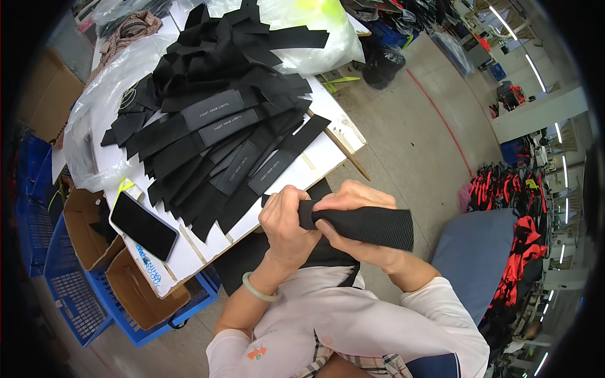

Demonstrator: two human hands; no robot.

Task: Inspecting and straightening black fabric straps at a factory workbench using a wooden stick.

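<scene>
Both my hands grip one black webbing strap [381,228] in front of my body, just off the table's near edge. My left hand [287,220] is closed round the strap's left part, a bangle on its wrist. Close beside it my right hand [353,208] pinches the strap between thumb and fingers, and the wide ribbed end sticks out to the right. What lies inside the left fist is hidden. Beyond my hands a heap of similar black straps [183,135] is spread over the white table [337,123], several bearing printed dark patches.
A phone [144,225] lies at the table's left corner. Cardboard boxes [142,296] in blue plastic crates [82,309] stand below. Clear plastic bags [88,138] lie round the heap. A wooden stick [346,154] juts past the right edge. Red and black goods [513,264] are piled at right.
</scene>
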